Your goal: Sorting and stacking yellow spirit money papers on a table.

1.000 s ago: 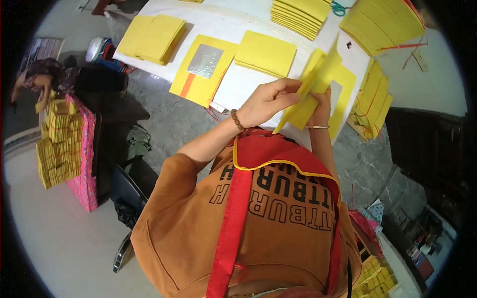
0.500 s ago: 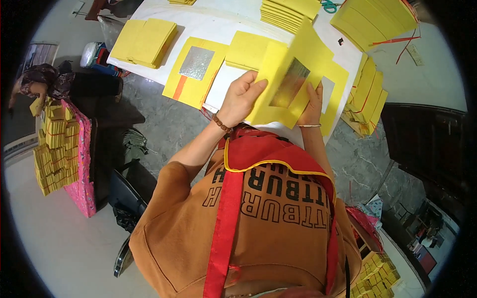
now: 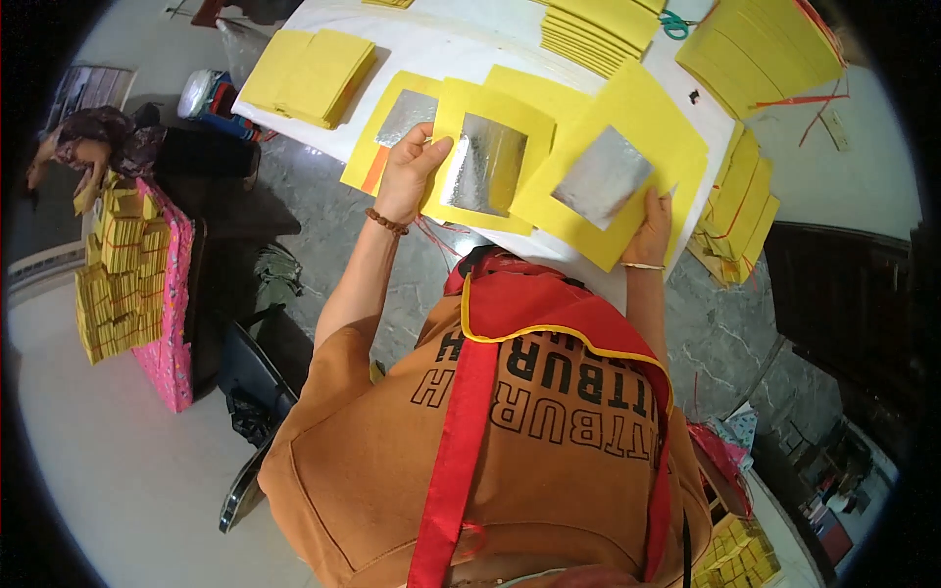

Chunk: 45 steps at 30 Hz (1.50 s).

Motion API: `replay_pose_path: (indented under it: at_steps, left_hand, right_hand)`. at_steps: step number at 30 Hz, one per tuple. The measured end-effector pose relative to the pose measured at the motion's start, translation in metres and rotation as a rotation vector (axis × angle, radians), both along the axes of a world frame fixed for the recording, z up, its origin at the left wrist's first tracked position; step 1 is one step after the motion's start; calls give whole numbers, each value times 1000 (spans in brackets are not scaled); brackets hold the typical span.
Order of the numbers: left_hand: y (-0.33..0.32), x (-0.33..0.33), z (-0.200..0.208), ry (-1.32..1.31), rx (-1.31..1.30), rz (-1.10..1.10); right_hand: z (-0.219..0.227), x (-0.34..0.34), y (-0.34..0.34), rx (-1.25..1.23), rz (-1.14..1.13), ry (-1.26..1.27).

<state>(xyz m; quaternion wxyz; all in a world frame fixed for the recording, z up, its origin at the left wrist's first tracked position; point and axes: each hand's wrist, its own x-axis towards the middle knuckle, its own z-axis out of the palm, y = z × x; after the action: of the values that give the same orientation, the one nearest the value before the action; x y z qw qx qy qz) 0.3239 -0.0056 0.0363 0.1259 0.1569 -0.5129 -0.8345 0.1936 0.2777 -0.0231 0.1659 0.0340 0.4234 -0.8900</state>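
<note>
My left hand (image 3: pixel 412 176) pinches the left edge of a yellow paper sheet (image 3: pixel 534 147) that has a shiny silver square on it. A second such sheet, also yellow with a silver square (image 3: pixel 603 176), is gripped at its lower right by my right hand (image 3: pixel 649 233). Both sheets face up side by side over the table's near edge, nearly meeting at their lower inner corners. Partly covered by the left sheet lies another silver-squared sheet (image 3: pixel 392 108) with an orange strip. Plain yellow paper (image 3: pixel 539 93) shows behind the two held sheets.
On the white table (image 3: pixel 441 39) are yellow paper stacks (image 3: pixel 309 76), a fanned pile (image 3: pixel 598 29) and green scissors (image 3: pixel 674 25). Bundles tied with red string (image 3: pixel 735 191) stand right. Far left, a person (image 3: pixel 93 147) is near piled yellow bundles (image 3: pixel 123 265). A black chair (image 3: pixel 255 367) stands left.
The held yellow sheets, steeply tilted and close together before, have been spread apart and laid flatter. My left hand moved left and my right hand slightly right; both keep their grip.
</note>
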Motion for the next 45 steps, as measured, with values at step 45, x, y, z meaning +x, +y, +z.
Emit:
replay_pose_path:
  at_steps: [45]
  left_hand:
    - [-106,73,-138,-321,156,657]
  right_hand:
    - [31,6,6,371,31,153]
